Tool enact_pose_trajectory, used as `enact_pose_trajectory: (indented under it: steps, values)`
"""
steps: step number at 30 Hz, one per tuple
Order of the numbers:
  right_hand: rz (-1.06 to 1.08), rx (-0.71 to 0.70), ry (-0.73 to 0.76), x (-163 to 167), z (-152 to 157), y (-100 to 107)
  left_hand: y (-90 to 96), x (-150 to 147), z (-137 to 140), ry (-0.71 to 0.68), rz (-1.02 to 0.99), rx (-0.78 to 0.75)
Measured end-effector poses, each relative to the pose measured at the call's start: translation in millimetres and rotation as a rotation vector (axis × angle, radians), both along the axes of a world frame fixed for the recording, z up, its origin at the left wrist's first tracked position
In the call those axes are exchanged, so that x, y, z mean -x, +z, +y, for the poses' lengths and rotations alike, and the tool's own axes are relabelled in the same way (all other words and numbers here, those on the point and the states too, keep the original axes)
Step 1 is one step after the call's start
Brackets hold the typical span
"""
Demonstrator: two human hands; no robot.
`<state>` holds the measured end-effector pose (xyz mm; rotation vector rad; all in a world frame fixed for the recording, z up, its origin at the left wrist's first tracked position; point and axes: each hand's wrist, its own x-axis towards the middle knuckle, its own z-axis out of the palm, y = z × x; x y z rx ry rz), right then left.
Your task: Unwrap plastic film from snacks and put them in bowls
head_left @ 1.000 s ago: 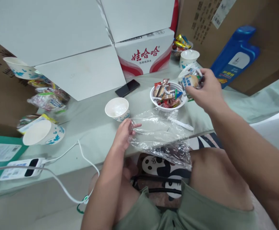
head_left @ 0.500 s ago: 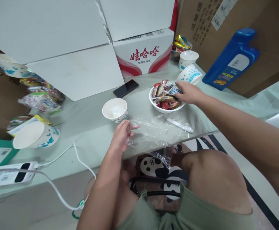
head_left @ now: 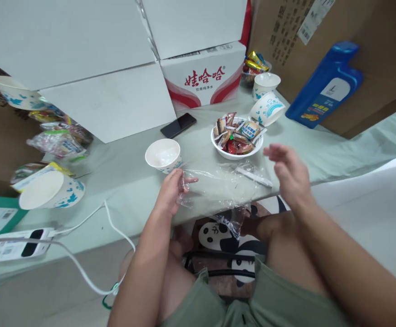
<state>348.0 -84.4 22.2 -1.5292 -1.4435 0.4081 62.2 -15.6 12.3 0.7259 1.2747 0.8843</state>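
Observation:
My left hand (head_left: pixel 173 190) is closed on the edge of a clear plastic bag (head_left: pixel 214 186) that lies along the table front and hangs over the edge. Just behind that hand stands a paper bowl (head_left: pixel 163 155) with a blue pattern. My right hand (head_left: pixel 288 172) is in the air with its fingers apart, holding nothing, to the right of a white bowl (head_left: pixel 237 156). Wrapped snacks (head_left: pixel 240 134) are heaped in that bowl. A white plastic-looking strip (head_left: pixel 254 177) lies on or under the bag's right part; which, I cannot tell.
Behind are a black phone (head_left: pixel 178 126), a white-and-red carton (head_left: pixel 202 79) and a tipped paper bowl (head_left: pixel 266 109). A blue bottle (head_left: pixel 325 88) stands at right. More paper bowls, bagged snacks (head_left: pixel 60 141) and a white power strip (head_left: pixel 17 247) with a cable are at left.
My right hand has let go of the snacks in the white bowl and moved toward me and to the right. My left hand stays on the bag.

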Motion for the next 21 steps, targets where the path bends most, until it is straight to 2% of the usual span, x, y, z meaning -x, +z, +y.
enact_pose_trajectory:
  steps: [2, 3, 6, 9, 15, 18, 21]
  values:
    - [0.127, 0.090, 0.114, 13.3, -23.8, -20.7, 0.4, 0.5, -0.3, 0.039, -0.030, -0.015]
    - [0.178, 0.142, 0.126, 19.4, -28.2, -29.7, 0.6, 0.2, -1.0, 0.052, -0.054, -0.026]
    - [0.324, 0.304, 0.059, 32.4, -19.5, -43.0, 1.7, -2.5, -5.4, 0.034, -0.131, -0.061]
    - [0.403, 0.373, 0.047, 37.2, -3.0, -36.3, 2.2, -4.7, -10.7, -0.012, -0.149, -0.077]
    - [0.575, 0.240, -0.121, 36.6, 2.3, -16.3, -1.0, 5.1, -15.6, 0.068, -0.023, -0.185]
    - [0.605, 0.248, -0.134, 33.3, 1.3, -13.8, 0.3, 18.0, -15.7, -0.103, 0.042, -0.207]
    - [0.640, 0.268, -0.078, 29.7, 1.1, -11.7, 3.8, 28.2, -13.6, -0.344, 0.044, -0.105]
